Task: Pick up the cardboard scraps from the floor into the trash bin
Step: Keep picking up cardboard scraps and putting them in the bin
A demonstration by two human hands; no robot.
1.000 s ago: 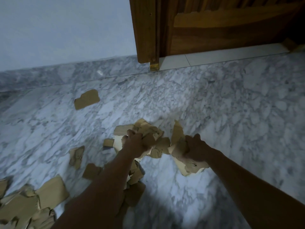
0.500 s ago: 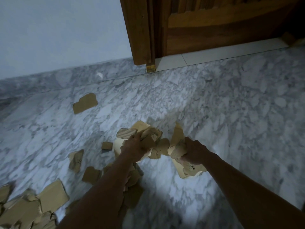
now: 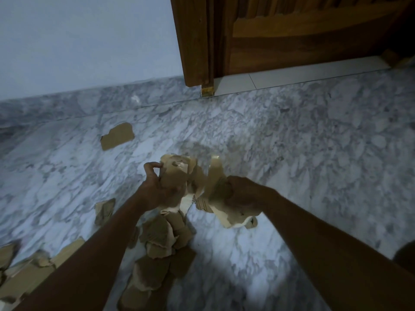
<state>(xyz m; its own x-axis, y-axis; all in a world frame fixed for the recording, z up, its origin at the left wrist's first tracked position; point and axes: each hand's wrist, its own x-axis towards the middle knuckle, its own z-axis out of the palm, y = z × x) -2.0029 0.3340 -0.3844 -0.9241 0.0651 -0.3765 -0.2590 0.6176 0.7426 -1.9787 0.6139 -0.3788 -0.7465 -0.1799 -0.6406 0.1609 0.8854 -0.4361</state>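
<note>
My left hand (image 3: 157,187) grips a bunch of torn brown cardboard scraps (image 3: 176,173), held up above the marble floor. My right hand (image 3: 243,195) grips a second bunch of cardboard scraps (image 3: 216,176) that hangs down below the fist. The two bunches touch in the middle. More scraps (image 3: 161,236) lie on the floor below my left forearm, and a pile (image 3: 20,272) sits at the lower left. A single scrap (image 3: 118,135) lies alone farther out to the left. No trash bin is in view.
The grey marble floor (image 3: 303,153) stretches to the right. A pale wall (image 3: 78,41) with a marble skirting stands at the back left. A wooden door (image 3: 292,30) and its frame stand at the back right. A dark shape (image 3: 405,254) shows at the right edge.
Both hands have risen off the floor with their bunches of scraps. The small scraps near my left hand are gone from that spot, and the view has tilted slightly.
</note>
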